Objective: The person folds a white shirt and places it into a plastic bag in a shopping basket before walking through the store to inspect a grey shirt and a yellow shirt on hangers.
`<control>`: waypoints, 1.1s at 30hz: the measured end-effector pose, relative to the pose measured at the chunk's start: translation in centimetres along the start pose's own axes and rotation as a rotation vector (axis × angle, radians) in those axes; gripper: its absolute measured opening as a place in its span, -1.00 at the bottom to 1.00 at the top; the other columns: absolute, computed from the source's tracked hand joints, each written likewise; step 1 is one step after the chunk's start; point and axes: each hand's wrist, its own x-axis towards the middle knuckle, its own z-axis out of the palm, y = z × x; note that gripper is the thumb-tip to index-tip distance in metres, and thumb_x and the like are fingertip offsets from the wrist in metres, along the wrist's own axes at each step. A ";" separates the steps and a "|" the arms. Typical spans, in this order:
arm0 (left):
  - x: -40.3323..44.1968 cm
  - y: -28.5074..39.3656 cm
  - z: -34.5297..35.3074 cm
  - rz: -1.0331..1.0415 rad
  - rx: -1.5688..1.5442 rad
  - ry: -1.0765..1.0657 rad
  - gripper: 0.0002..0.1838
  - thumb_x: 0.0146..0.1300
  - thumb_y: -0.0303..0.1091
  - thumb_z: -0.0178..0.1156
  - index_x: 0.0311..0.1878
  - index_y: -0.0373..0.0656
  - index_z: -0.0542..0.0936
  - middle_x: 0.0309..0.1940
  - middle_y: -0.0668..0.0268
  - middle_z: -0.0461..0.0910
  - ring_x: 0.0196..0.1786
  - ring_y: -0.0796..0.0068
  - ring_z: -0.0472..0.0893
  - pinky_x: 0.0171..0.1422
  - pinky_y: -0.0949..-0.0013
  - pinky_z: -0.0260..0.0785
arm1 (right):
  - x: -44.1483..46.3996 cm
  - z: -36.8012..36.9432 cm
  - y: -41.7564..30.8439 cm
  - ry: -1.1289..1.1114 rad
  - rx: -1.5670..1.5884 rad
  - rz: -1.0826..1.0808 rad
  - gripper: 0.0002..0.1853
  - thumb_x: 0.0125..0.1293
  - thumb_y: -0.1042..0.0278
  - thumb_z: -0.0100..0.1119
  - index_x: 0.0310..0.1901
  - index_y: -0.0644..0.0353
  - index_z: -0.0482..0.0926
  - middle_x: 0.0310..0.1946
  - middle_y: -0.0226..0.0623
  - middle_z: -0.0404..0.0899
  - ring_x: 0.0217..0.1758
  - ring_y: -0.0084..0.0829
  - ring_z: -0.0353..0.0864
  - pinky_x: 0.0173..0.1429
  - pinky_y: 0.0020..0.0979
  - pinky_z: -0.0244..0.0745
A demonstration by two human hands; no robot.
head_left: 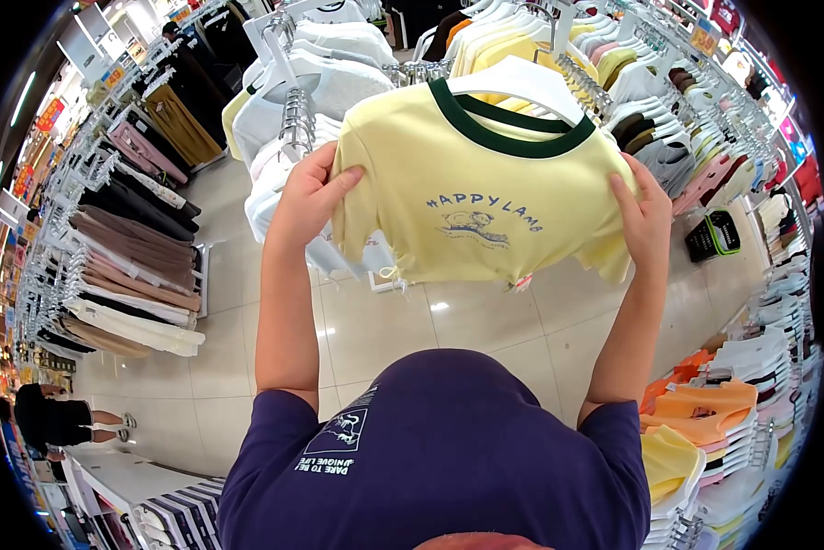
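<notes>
A pale yellow T-shirt (pixel 403 174) with a dark green neckband hangs on a white hanger (pixel 522 81) in front of me. Its chest carries the print "HAPPY LAMB" above a small lamb drawing. My left hand (pixel 309 194) pinches the sleeve on the left side, thumb on the front of the cloth. On the other side, my right hand (pixel 646 206) grips the opposite sleeve near the shoulder, thumb also in front. The shirt is spread between both hands. A small red and white tag (pixel 523 283) shows below the hem. The fingers behind the cloth are hidden.
Racks of white shirts (pixel 339 57) and yellow shirts (pixel 499 46) stand just beyond. Hanging trousers (pixel 128 247) line the left; more tops (pixel 705 412) hang at the lower right. A black and green basket (pixel 713 236) is on the tiled floor (pixel 412 321). A person (pixel 50 417) stands at lower left.
</notes>
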 end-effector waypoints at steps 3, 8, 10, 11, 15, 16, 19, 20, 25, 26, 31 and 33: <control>0.1 -0.1 -0.1 0.000 0.011 -0.007 -0.57 0.51 -0.46 0.16 0.40 -0.29 0.49 0.13 0.33 0.69 0.13 0.59 0.65 0.26 0.44 0.48 | 0.1 0.0 0.3 0.009 -0.023 -0.023 -0.58 0.44 0.27 0.32 0.23 0.31 0.64 -0.02 -0.15 0.78 -0.01 -0.49 0.71 0.18 -0.41 0.55; 0.0 0.3 0.2 0.005 0.015 -0.005 -0.56 0.51 -0.47 0.15 0.41 -0.29 0.49 0.14 0.32 0.68 0.14 0.59 0.65 0.27 0.44 0.47 | 0.0 0.0 0.4 0.006 -0.018 0.005 -0.58 0.45 0.26 0.32 0.23 0.30 0.64 -0.02 -0.15 0.78 -0.01 -0.48 0.72 0.18 -0.40 0.55; 0.0 0.4 0.3 0.005 0.017 -0.006 -0.56 0.51 -0.47 0.15 0.41 -0.29 0.49 0.14 0.33 0.68 0.15 0.60 0.64 0.27 0.44 0.47 | 0.1 -0.1 0.5 0.004 -0.018 0.015 -0.58 0.45 0.26 0.32 0.23 0.30 0.64 -0.02 -0.15 0.78 -0.01 -0.48 0.72 0.18 -0.41 0.55; 0.0 0.4 0.3 0.005 0.018 -0.006 -0.57 0.52 -0.46 0.15 0.41 -0.29 0.49 0.14 0.33 0.68 0.15 0.60 0.64 0.27 0.44 0.47 | 0.1 -0.1 0.5 0.006 -0.022 0.009 -0.59 0.45 0.26 0.32 0.23 0.30 0.64 -0.02 -0.16 0.78 -0.01 -0.48 0.72 0.18 -0.41 0.55; -0.1 0.7 0.8 0.020 -0.003 0.050 -0.67 0.48 -0.44 0.20 0.24 -0.32 0.59 0.00 0.38 0.70 0.01 0.65 0.62 0.16 0.45 0.48 | 0.0 -0.1 0.5 0.011 -0.020 -0.004 -0.59 0.45 0.26 0.31 0.23 0.30 0.64 -0.03 -0.17 0.78 -0.02 -0.49 0.71 0.17 -0.41 0.55; -0.1 0.7 0.8 0.021 0.001 0.049 -0.67 0.48 -0.44 0.20 0.24 -0.32 0.59 0.00 0.39 0.70 0.01 0.66 0.62 0.16 0.45 0.48 | 0.0 -0.1 0.4 0.010 -0.016 -0.005 -0.59 0.46 0.26 0.31 0.23 0.30 0.64 -0.03 -0.18 0.78 -0.02 -0.49 0.71 0.17 -0.41 0.55; -0.1 0.7 0.8 0.022 0.009 0.046 -0.67 0.48 -0.44 0.20 0.24 -0.31 0.59 0.00 0.39 0.70 0.01 0.66 0.61 0.16 0.45 0.47 | 0.0 -0.2 0.5 0.015 -0.005 -0.013 -0.59 0.46 0.26 0.31 0.23 0.30 0.64 -0.03 -0.19 0.78 -0.02 -0.49 0.70 0.17 -0.40 0.54; -0.1 0.7 0.8 0.021 0.007 0.045 -0.67 0.48 -0.44 0.19 0.24 -0.31 0.59 0.00 0.39 0.70 0.01 0.67 0.61 0.16 0.45 0.47 | 0.0 -0.3 0.4 0.014 -0.011 -0.014 -0.59 0.46 0.26 0.31 0.23 0.30 0.64 -0.03 -0.19 0.78 -0.02 -0.49 0.70 0.18 -0.40 0.54; -0.1 1.0 1.0 0.011 0.019 0.038 -0.67 0.47 -0.46 0.19 0.25 -0.31 0.58 0.00 0.39 0.70 0.02 0.66 0.61 0.18 0.44 0.47 | -0.1 -0.6 0.3 0.015 -0.011 -0.008 -0.58 0.46 0.25 0.31 0.24 0.30 0.63 -0.01 -0.20 0.77 -0.01 -0.50 0.69 0.19 -0.41 0.53; -0.1 0.9 0.8 0.009 0.031 0.031 -0.66 0.46 -0.46 0.20 0.25 -0.31 0.58 0.00 0.38 0.70 0.03 0.65 0.62 0.19 0.44 0.47 | -0.1 -0.6 0.3 0.015 -0.007 -0.008 -0.58 0.46 0.25 0.31 0.24 0.30 0.63 -0.01 -0.20 0.77 -0.01 -0.50 0.69 0.19 -0.41 0.53; -0.3 1.1 0.9 0.005 0.028 0.031 -0.60 0.38 -0.50 0.25 0.27 -0.31 0.57 0.02 0.36 0.69 0.05 0.62 0.64 0.21 0.42 0.48 | -0.3 -1.0 -0.3 0.021 0.008 0.005 -0.59 0.47 0.25 0.30 0.23 0.31 0.63 -0.03 -0.23 0.77 -0.01 -0.50 0.68 0.18 -0.41 0.53; -0.5 0.8 0.8 0.013 0.034 0.019 -0.57 0.35 -0.52 0.27 0.28 -0.31 0.57 0.03 0.36 0.69 0.06 0.61 0.64 0.22 0.41 0.48 | -0.3 -1.2 -0.4 0.056 -0.026 -0.021 -0.61 0.47 0.26 0.30 0.21 0.31 0.63 -0.04 -0.23 0.76 -0.02 -0.50 0.68 0.18 -0.41 0.53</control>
